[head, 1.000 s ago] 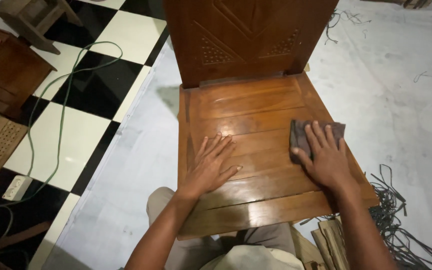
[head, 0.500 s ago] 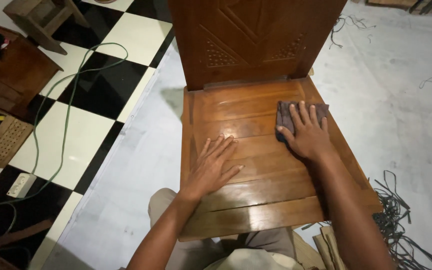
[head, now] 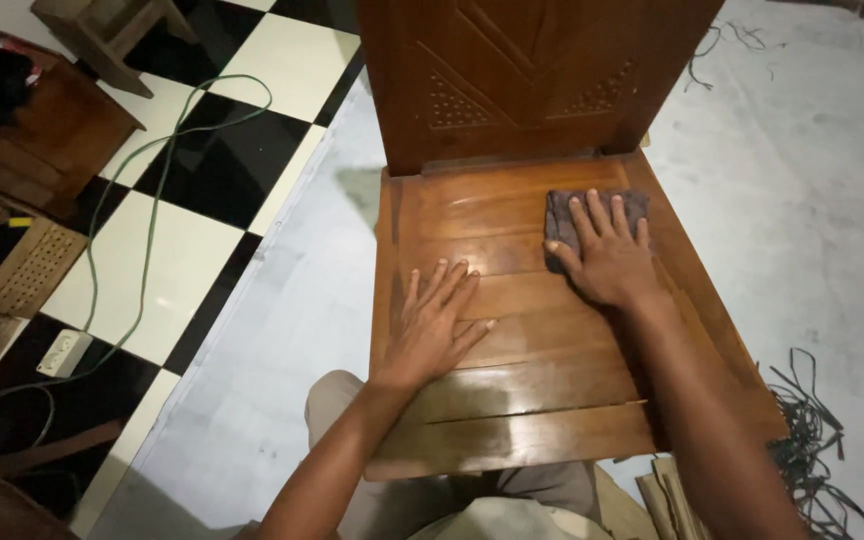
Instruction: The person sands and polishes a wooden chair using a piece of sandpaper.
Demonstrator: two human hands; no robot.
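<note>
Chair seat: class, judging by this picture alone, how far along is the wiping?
Done: the near slats of the chair seat gleam. In hand: the right hand presses a dark cloth near the backrest; the left hand lies flat, bracing. Left: the far-left slats look duller.

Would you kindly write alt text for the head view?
A person's right hand presses a dark cloth onto a glossy wooden chair seat, while the left hand lies flat beside it. A green cable crosses the checkered floor.

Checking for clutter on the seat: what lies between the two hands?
In the head view, only bare glossy slats of the wooden seat lie between the left hand and the right hand on the cloth.
</note>
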